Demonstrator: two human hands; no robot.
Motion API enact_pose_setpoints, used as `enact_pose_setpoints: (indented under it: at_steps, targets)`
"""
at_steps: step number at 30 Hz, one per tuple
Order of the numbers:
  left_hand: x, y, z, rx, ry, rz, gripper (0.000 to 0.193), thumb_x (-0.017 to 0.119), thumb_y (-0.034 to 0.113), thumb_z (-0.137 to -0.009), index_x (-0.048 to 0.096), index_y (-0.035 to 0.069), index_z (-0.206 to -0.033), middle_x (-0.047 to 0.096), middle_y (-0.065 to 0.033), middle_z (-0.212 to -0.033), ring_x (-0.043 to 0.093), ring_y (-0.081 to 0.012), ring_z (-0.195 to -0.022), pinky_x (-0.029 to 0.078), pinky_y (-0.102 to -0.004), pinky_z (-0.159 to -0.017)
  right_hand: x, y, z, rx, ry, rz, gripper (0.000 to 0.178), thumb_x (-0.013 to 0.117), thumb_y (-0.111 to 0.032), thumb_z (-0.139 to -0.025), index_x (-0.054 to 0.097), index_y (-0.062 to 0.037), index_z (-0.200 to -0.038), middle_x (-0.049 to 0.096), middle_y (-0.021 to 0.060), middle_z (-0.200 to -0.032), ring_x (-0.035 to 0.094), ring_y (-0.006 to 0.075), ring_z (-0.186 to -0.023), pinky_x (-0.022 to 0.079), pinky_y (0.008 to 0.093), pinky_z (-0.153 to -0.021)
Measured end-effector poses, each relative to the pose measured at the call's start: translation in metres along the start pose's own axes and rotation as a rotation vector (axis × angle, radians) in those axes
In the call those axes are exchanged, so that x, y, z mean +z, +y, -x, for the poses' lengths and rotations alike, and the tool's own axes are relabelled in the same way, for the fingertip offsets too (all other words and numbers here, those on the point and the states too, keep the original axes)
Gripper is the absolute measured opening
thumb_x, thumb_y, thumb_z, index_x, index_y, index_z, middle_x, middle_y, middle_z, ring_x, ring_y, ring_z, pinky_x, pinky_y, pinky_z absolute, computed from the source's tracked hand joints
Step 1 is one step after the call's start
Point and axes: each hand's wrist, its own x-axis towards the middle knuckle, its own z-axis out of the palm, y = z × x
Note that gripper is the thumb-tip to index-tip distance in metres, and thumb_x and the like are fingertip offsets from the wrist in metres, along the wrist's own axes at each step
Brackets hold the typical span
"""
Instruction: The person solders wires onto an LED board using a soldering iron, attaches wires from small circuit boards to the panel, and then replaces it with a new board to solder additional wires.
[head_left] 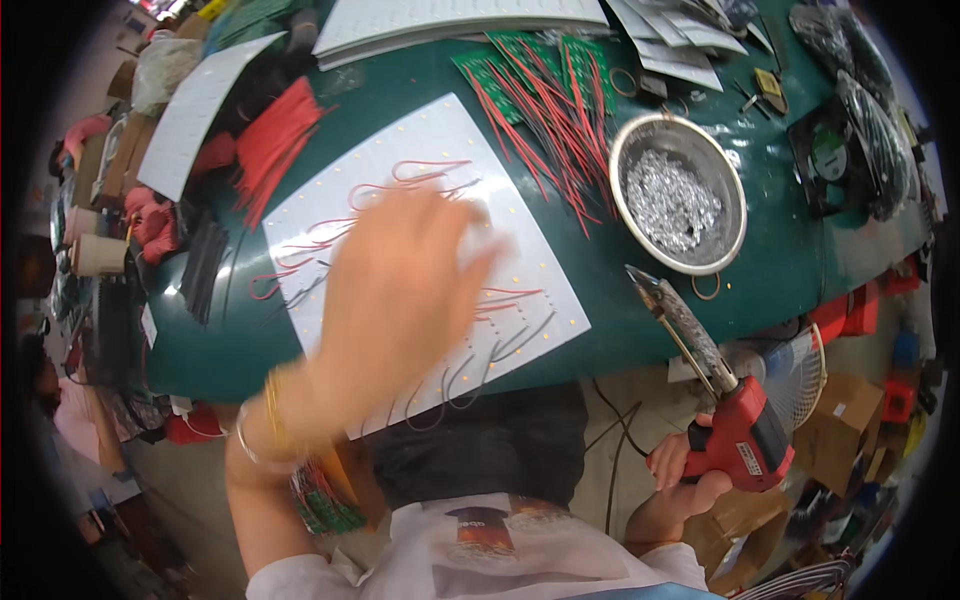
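My left hand (395,300) is blurred with motion, fingers spread flat over a white panel (440,150) that lies on the green table (620,300). Red and dark wires (425,172) are soldered in loops across the panel. Bangles sit on that wrist. My right hand (685,470) is low at the right, off the table's edge, gripping a red soldering gun (745,435). Its long metal tip (665,300) points up and left toward the table edge.
A metal bowl (735,195) of silvery scraps stands right of the panel. Green circuit boards with red and black wires (545,85) lie behind it. Bundles of red wire (270,145), more white panels (205,100), paper cups (95,255) and a fan (800,365) surround the work area.
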Motion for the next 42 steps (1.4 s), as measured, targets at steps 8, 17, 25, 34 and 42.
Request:
enact_pose_setpoints:
  at_steps: [8, 17, 25, 34, 42]
  targets:
    - [0.059, -0.136, -0.123, -0.660, -0.045, 0.316, 0.032, 0.064, 0.019, -0.076, 0.061, -0.003, -0.099, 0.064, -0.0138, -0.087, 0.061, -0.0215, -0.076, 0.048, -0.0301, -0.064, 0.009, -0.001, -0.005, -0.063, -0.062, 0.044, 0.076, 0.046, -0.057, -0.084, 0.035, 0.0098, -0.118, 0.039, -0.0005, -0.045, 0.038, 0.0103, -0.033, 0.036, 0.0238, -0.035]
    - [-0.015, -0.131, -0.098, -0.570, -0.058, 0.711, 0.023, 0.058, 0.002, -0.074, 0.059, -0.010, -0.093, 0.061, -0.0132, -0.077, 0.063, -0.0180, -0.062, 0.053, -0.0252, -0.055, 0.015, -0.002, -0.008, -0.092, -0.061, 0.018, 0.073, 0.044, -0.056, -0.086, 0.033, 0.0077, -0.120, 0.037, -0.0002, -0.045, 0.036, 0.0106, -0.032, 0.035, 0.0241, -0.034]
    - [-0.084, -0.066, 0.071, -0.815, 0.060, 0.958, 0.016, 0.059, -0.003, -0.078, 0.056, -0.006, -0.093, 0.060, -0.0097, -0.084, 0.062, -0.0136, -0.066, 0.052, -0.0233, -0.060, 0.030, -0.003, -0.014, -0.103, -0.059, -0.012, 0.072, 0.043, -0.056, -0.086, 0.033, 0.0059, -0.121, 0.037, -0.0003, -0.045, 0.034, 0.0106, -0.032, 0.034, 0.0232, -0.034]
    - [-0.095, -0.066, 0.148, -0.764, 0.036, 0.454, 0.009, 0.060, 0.000, -0.079, 0.058, -0.001, -0.088, 0.057, -0.0036, -0.076, 0.052, -0.0050, -0.055, 0.038, -0.0194, -0.046, 0.061, -0.006, -0.017, -0.124, -0.191, 0.014, 0.070, 0.044, -0.054, -0.086, 0.033, 0.0060, -0.121, 0.037, 0.0007, -0.047, 0.033, 0.0101, -0.032, 0.033, 0.0227, -0.035]
    - [-0.080, -0.087, 0.131, -0.146, -0.155, 0.150, 0.013, 0.058, -0.003, -0.072, 0.054, 0.001, -0.083, 0.054, -0.0112, -0.077, 0.053, -0.0271, -0.071, 0.045, -0.0349, -0.063, 0.076, -0.008, -0.014, -0.150, -0.244, 0.098, 0.071, 0.045, -0.053, -0.086, 0.031, 0.0061, -0.122, 0.038, 0.0011, -0.048, 0.034, 0.0102, -0.034, 0.033, 0.0226, -0.036]
